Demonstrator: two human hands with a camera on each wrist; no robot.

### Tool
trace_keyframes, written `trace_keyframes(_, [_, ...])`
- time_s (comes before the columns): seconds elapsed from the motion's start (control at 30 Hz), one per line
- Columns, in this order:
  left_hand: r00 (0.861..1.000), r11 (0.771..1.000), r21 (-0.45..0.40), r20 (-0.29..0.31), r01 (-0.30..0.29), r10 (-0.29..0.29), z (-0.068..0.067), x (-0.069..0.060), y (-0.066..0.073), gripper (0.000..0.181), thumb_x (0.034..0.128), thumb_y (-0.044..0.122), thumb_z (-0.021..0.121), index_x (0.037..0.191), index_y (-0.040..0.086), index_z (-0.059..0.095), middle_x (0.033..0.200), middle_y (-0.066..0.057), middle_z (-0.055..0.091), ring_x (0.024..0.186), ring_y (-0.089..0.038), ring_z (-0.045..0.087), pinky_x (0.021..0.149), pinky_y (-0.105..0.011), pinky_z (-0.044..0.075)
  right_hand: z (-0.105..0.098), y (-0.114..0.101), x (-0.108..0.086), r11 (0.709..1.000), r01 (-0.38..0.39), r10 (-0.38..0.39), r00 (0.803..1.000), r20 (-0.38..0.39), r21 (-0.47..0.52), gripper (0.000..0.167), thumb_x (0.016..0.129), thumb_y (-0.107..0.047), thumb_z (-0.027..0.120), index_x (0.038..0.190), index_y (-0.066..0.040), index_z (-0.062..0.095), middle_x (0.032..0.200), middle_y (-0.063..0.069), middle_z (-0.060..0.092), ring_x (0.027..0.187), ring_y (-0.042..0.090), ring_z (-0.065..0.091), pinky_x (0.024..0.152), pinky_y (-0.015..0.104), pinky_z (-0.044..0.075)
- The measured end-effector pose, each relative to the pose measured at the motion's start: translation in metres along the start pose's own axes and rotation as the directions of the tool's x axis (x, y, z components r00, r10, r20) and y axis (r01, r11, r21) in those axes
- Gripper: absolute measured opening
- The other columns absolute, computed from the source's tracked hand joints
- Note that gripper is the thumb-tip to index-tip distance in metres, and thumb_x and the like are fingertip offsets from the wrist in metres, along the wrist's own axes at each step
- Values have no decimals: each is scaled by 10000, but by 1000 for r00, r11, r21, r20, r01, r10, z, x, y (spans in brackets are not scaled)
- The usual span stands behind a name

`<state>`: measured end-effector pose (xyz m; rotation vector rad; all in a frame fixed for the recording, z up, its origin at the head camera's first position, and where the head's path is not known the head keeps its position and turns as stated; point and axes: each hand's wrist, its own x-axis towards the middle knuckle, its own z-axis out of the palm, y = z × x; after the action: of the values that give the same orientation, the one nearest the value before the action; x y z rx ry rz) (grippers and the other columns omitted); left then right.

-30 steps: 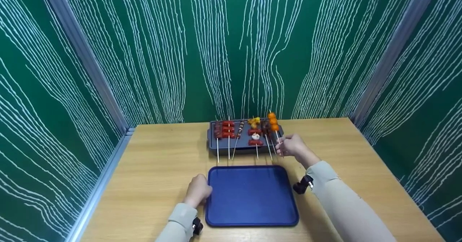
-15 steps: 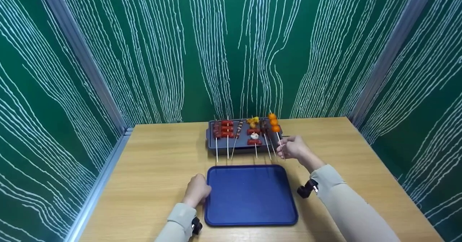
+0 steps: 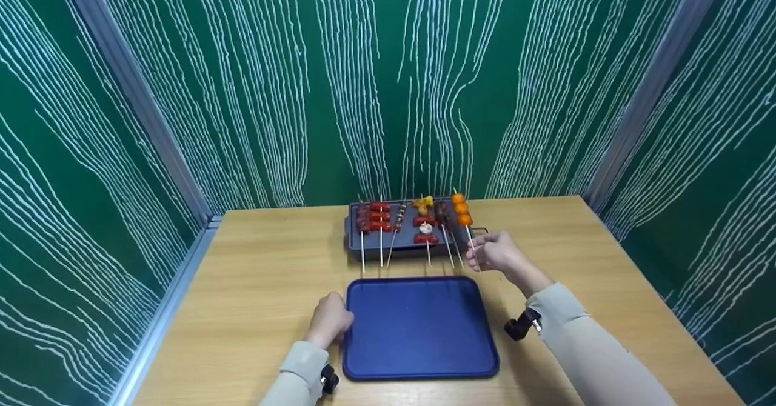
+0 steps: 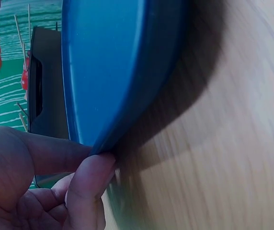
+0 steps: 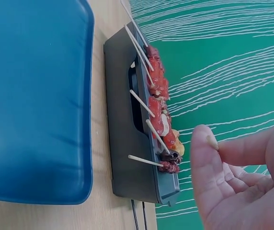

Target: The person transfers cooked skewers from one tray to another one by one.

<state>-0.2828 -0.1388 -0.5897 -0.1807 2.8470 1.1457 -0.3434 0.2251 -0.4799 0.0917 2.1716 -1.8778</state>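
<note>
My right hand (image 3: 496, 253) pinches the stick of a skewer with orange balls (image 3: 461, 208) between thumb and fingertips. The skewer is held up over the right end of the dark grey grill (image 3: 410, 247), balls pointing away from me. Only the stick's end shows between thumb and finger in the right wrist view. My left hand (image 3: 329, 320) grips the left rim of a blue tray (image 3: 421, 330). In the left wrist view its thumb and finger pinch the tray's rim (image 4: 113, 127). The tray bears no food.
On the grill lie several other skewers: red sausage pieces (image 3: 381, 217), dark meat (image 3: 362, 219), and a mixed one with a white slice (image 3: 425, 228). Their sticks jut over the front edge. Wooden table (image 3: 273, 254); green white-lined walls (image 3: 388, 91) stand around it.
My right hand has drawn slightly right and toward me, with the orange-ball skewer. My left hand stays on the tray's rim.
</note>
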Motion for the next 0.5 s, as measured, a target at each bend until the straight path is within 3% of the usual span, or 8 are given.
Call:
trace_keyframes(0.27, [1000,1000,11,-20,-14,14,-1,1,0,255,837,-45,583,638,98,512,580,-106,614,347,-150,550,320,-280,494,-2,4,-9,999,12,-11,1000,15,-34,243,918,151,501,1135,92,593,794,43,702,664,128,698,620,260,653])
trace_keyframes(0.5, [1000,1000,-2,-9,-8,8,0,2,-1,208,834,-43,578,668,78,544,613,-129,622,351,-145,544,321,-278,491,-4,11,-21,999,30,-28,998,47,-26,234,940,126,509,1160,80,574,812,49,711,697,139,707,670,290,676])
